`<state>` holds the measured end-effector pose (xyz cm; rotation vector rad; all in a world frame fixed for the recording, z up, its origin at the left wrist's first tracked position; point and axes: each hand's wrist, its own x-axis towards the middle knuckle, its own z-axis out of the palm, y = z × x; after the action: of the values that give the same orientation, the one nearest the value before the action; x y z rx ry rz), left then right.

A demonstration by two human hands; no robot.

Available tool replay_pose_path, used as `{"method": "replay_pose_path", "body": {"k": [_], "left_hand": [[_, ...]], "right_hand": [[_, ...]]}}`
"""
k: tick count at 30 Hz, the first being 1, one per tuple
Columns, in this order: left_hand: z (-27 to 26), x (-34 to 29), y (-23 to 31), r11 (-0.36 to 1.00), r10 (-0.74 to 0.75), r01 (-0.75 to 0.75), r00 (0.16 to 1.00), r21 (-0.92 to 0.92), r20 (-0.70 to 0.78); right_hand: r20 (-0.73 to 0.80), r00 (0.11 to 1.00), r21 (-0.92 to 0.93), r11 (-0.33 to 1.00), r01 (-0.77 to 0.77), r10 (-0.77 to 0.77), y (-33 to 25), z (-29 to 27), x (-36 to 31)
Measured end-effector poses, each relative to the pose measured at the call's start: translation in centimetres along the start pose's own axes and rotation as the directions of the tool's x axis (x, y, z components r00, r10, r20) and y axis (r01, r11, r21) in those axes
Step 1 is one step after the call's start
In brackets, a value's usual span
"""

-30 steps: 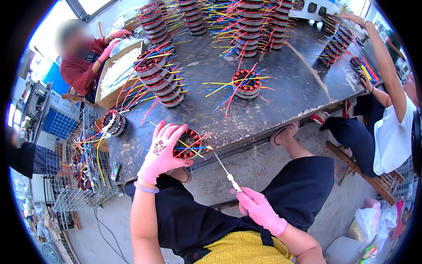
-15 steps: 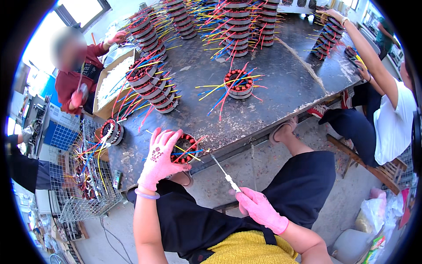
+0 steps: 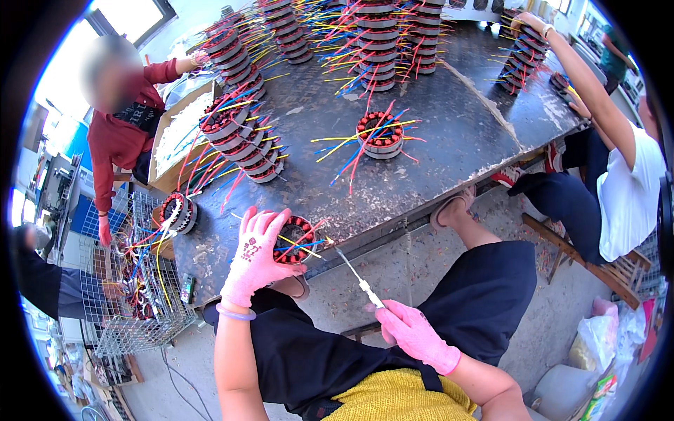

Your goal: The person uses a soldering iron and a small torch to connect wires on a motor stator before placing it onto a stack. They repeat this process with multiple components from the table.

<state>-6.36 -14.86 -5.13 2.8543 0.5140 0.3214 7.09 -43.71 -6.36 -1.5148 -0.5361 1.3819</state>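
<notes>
My left hand (image 3: pixel 254 261), in a pink glove, grips a motor stator (image 3: pixel 306 231) at the table's near edge, its fingers around the left side and thumb along the front. Red windings ring the stator, and blue, yellow and red wire leads stick out of it. In my right hand (image 3: pixel 414 330), also gloved in pink, is a thin long-necked lighter (image 3: pixel 364 286) with a white handle. A small flame (image 3: pixel 329 241) shows at its tip, close to the lead ends on the stator's right. The handle's rear end is hidden in my fingers.
Another stator (image 3: pixel 380 135) lies mid-table (image 3: pixel 449 154), and one (image 3: pixel 179 212) sits at the left edge. A leaning stator stack (image 3: pixel 246 144) and several more stand behind. A wire basket (image 3: pixel 144 309) is at left. Co-workers sit right (image 3: pixel 632 182) and stand left (image 3: pixel 130 126).
The left co-worker has lowered one hand toward the wire basket and reached the other to a stack. A brighter flame shows at the lighter's tip. My hands have hardly moved.
</notes>
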Motion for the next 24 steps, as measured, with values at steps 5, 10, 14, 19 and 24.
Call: {"method": "replay_pose_path", "body": {"k": [5,10,14,19,24], "left_hand": [[0.1,0.1,0.0,1.000,-0.006,0.006,1.000,-0.015,0.008],[0.0,-0.1,0.1,1.000,-0.011,0.011,1.000,-0.007,-0.001],[0.0,0.0,0.1,1.000,-0.007,0.007,1.000,-0.003,0.002],[0.0,-0.1,-0.1,1.000,-0.002,0.002,1.000,-0.008,0.014],[0.1,0.0,0.0,1.000,-0.016,0.017,1.000,-0.014,0.014]], "right_hand": [[-0.013,1.000,0.069,0.998,0.004,-0.003,1.7,-0.1,0.3],[0.000,1.000,0.078,0.997,0.011,-0.011,1.8,0.0,0.5],[-0.008,1.000,0.162,0.987,-0.020,0.022,1.6,0.1,0.4],[-0.001,1.000,0.088,0.996,0.005,-0.005,1.5,-0.1,0.2],[-0.005,1.000,0.036,0.999,0.000,0.000,0.7,-0.2,0.1]]}}
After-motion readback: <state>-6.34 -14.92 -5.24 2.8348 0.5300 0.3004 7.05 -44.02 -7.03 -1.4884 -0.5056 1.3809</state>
